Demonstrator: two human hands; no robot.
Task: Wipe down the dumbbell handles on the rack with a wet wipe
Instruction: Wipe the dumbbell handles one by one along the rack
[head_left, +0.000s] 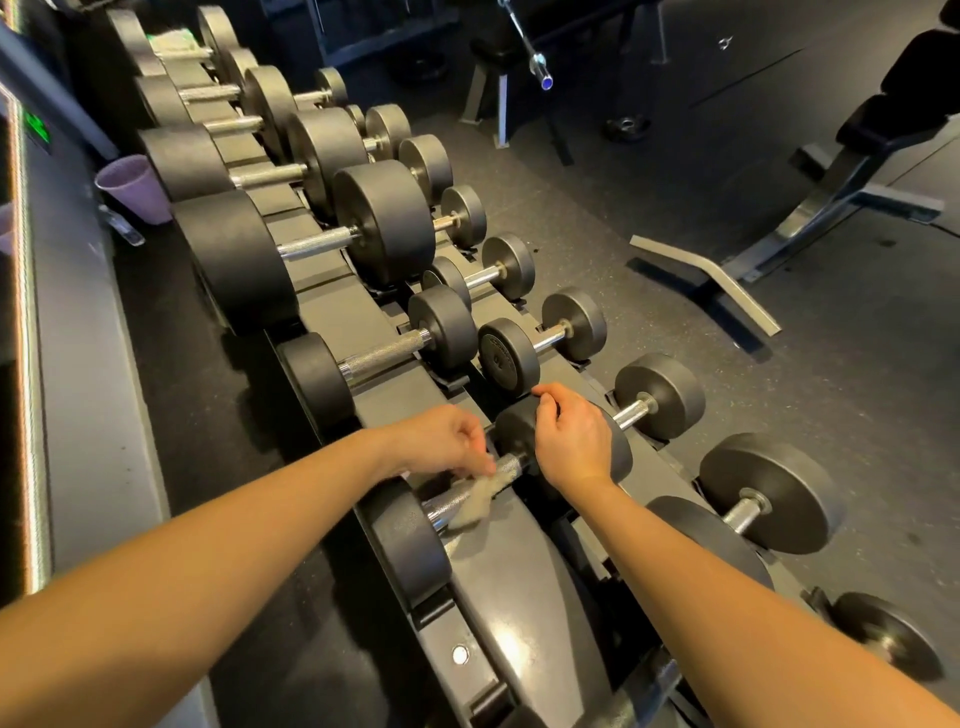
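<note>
Wipe (480, 493) pinched in its fingertips, the left hand (441, 439) presses it onto the knurled handle (449, 505) lying between both hands; the right hand (571, 441) curls over the dumbbell head (511, 428) beneath it, likely stopping it rolling on the rack (498, 587) under both forearms.

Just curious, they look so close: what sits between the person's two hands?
In the head view, the dumbbell's chrome handle and the weight head lie between the left hand, gripping the wipe, and the right hand.
</note>
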